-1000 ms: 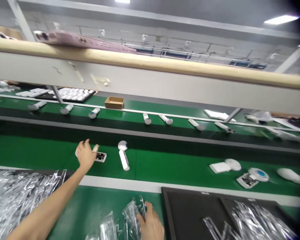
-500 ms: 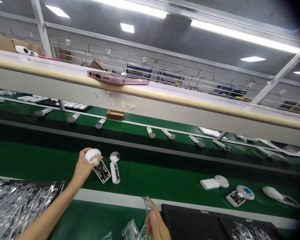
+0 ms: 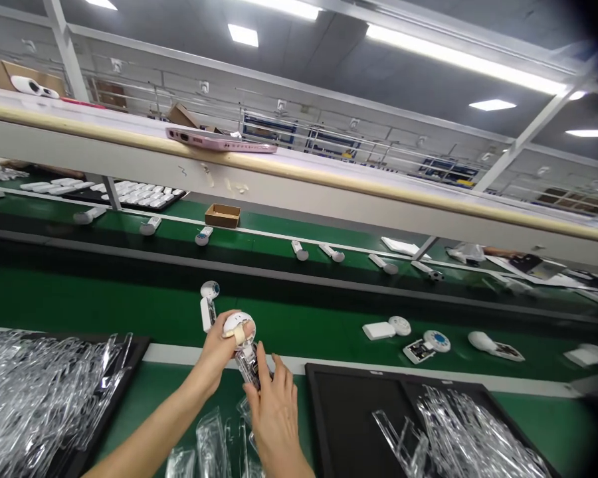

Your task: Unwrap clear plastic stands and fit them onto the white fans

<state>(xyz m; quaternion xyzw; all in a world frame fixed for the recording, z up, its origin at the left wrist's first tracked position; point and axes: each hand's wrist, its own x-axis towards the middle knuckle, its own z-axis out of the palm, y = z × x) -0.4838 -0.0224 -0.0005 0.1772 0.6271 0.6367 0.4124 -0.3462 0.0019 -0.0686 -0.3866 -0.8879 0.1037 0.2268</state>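
My left hand [image 3: 218, 348] is closed round the round head of a white handheld device [image 3: 239, 323], with a thumb across its pale-coloured strip. The device's open handle, showing a circuit board, points down toward my right hand [image 3: 276, 405]. Between the right thumb and fingers is a clear plastic frame [image 3: 246, 367], held against that handle. Whether it is fully seated I cannot tell. Just behind my left hand, a similar white device [image 3: 209, 305] lies on the green belt.
Clear plastic pieces fill a tray [image 3: 147, 342] at left; more lie in a black tray [image 3: 359, 425] at right. Clear bags [image 3: 212, 441] lie in front of me. Several white devices [image 3: 436, 341] rest on the belt. A pink phone [image 3: 224, 141] sits on the shelf overhead.
My left hand has lifted the device from beside its neighbour and brought it right and nearer. My right hand has moved up with the clear plastic frame to meet its handle.
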